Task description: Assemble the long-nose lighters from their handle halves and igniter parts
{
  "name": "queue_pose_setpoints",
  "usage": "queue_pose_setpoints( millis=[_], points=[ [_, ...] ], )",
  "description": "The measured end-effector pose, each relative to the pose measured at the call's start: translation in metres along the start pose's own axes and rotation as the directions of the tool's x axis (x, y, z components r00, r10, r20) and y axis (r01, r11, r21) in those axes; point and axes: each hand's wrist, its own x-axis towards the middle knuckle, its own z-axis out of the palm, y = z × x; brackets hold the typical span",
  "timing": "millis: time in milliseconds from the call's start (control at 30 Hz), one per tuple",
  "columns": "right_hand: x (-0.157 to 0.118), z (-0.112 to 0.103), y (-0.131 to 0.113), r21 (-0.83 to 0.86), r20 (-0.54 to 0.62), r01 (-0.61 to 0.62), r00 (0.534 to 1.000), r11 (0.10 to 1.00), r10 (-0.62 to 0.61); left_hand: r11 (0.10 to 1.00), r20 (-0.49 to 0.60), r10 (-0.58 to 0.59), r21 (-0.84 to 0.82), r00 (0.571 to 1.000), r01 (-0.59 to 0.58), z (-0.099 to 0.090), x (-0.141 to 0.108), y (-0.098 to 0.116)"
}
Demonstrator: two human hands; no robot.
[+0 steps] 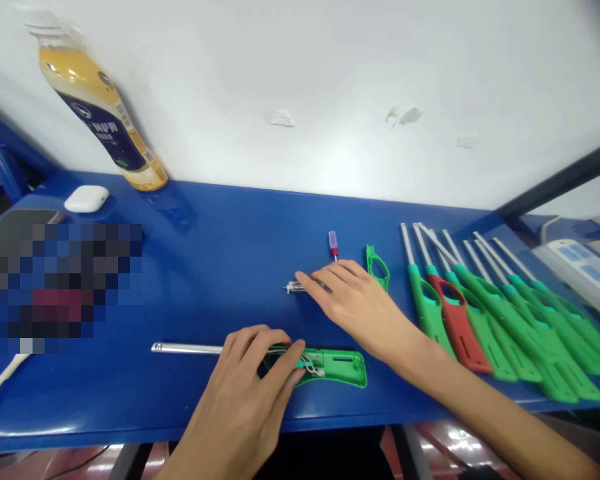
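Note:
My left hand [250,393] is closed around the opened green gas lighter [337,368], pinching its middle with thumb and fingers. Its long metal tube [187,348] points left along the blue table, and thin white wires show inside the half shell. My right hand [347,293] reaches down to the table with its fingers closed over a small clear part with a metal tip [294,287]; most of that part is hidden under the fingers. Just beyond the hand lies a purple and red screwdriver [333,243]. The other green shell half [379,267] is partly covered by my right hand.
Several green lighters [535,327] and one red lighter [460,323] lie in a row at the right. A yellow-capped-off juice bottle [105,127] stands by the white wall. A white earphone case [87,199], a blurred-out object [70,280] and a white cable [3,380] are at the left.

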Motion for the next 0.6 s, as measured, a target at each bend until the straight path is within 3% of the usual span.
queue_pose_setpoints(
  millis=[133,233,367,600],
  points=[
    [-0.033,-0.016,-0.009,0.082,-0.018,-0.109,0.994,0.991,0.11,0.998,0.054,-0.011,-0.057,0.998,0.014,0.005,0.011,0.003],
    [-0.065,-0.022,-0.019,0.345,-0.004,-0.254,0.962,0.903,0.272,0.991,0.073,-0.03,-0.128,0.997,0.04,0.01,0.013,0.003],
    [-0.099,-0.015,-0.038,0.493,-0.063,-0.223,0.955,0.841,0.29,0.989,0.097,-0.026,-0.144,0.995,0.04,0.014,0.01,0.001],
    [-0.11,0.002,-0.057,0.579,-0.142,-0.301,0.878,0.757,0.457,0.996,0.044,0.033,-0.085,0.998,-0.03,0.016,0.005,0.002]
  ],
)
